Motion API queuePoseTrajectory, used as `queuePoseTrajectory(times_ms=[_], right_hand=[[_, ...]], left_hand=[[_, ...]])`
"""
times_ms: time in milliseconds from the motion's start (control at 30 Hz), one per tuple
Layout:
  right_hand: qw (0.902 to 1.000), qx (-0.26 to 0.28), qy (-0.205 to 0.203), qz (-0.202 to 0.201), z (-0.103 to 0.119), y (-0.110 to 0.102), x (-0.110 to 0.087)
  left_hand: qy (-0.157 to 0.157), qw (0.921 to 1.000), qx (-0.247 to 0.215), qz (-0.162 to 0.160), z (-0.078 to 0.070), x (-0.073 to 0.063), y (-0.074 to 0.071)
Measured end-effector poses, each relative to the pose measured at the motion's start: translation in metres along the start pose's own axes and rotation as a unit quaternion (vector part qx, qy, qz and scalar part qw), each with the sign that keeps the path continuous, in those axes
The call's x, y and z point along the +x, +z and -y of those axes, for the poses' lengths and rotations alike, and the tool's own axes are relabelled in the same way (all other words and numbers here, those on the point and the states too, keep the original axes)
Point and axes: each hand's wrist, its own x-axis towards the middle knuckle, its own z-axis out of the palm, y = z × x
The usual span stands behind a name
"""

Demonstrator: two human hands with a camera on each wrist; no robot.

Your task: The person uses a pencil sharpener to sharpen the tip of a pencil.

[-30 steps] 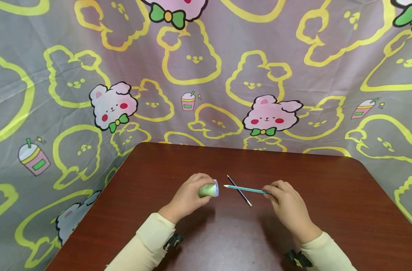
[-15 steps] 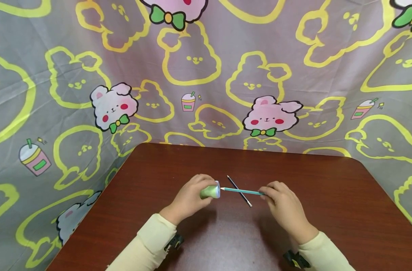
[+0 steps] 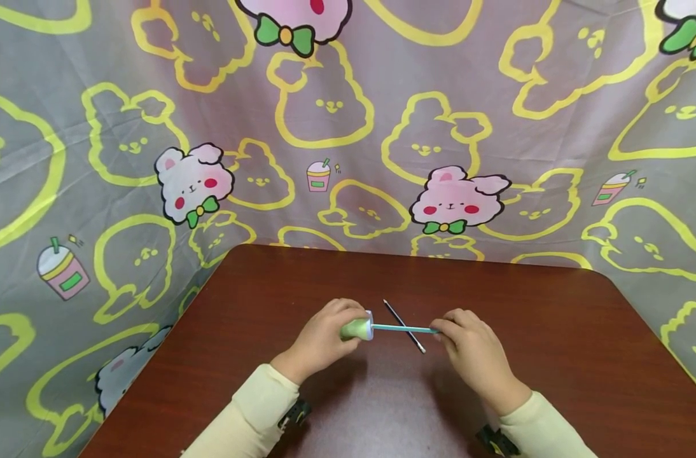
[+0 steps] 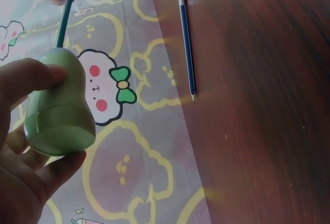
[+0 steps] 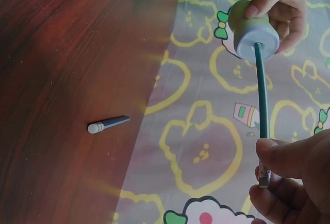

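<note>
My left hand [image 3: 322, 337] grips a green pencil sharpener [image 3: 356, 329] with a pale blue end, held sideways above the table. A teal pencil [image 3: 402, 328] runs from my right hand [image 3: 476, 350] into the hole in that pale end. The right wrist view shows the pencil [image 5: 262, 90] pinched between thumb and fingers near its eraser end; its tip is hidden inside the sharpener [image 5: 245, 26]. In the left wrist view the sharpener's rounded green base [image 4: 59, 126] faces the camera, fingers wrapped about its body.
A dark blue pencil [image 3: 395, 314] with a white eraser end lies on the brown table [image 3: 302, 267], behind the teal one in the head view. Patterned cloth [image 3: 359, 152] hangs along the table's back and sides. Both wrists carry black straps [image 3: 293, 413].
My right hand has moved left, bringing the teal pencil's tip from apart from the sharpener into its hole. The left hand has shifted only slightly. The dark blue pencil stays put.
</note>
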Motion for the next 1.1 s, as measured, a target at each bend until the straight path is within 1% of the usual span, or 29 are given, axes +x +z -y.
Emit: queuePoseTrajectory(times_ms=[533,900,1100], right_hand=[[0.9996,0.002,-0.027,0.010,-0.0006,0.0035,0.0044],[0.9974,0.005,-0.071,-0.013,-0.0001,0.0080,0.0054],[0.9939,0.007,-0.106,-0.031,0.0017,0.0096,0.0071]], left_hand=[[0.014,0.9999,0.006,0.007,-0.0014,0.0023,0.0027],[0.018,0.9996,0.020,0.012,-0.0013,0.0011,0.0011],[0.037,0.9989,0.028,0.013,-0.0008,-0.0007,0.0026]])
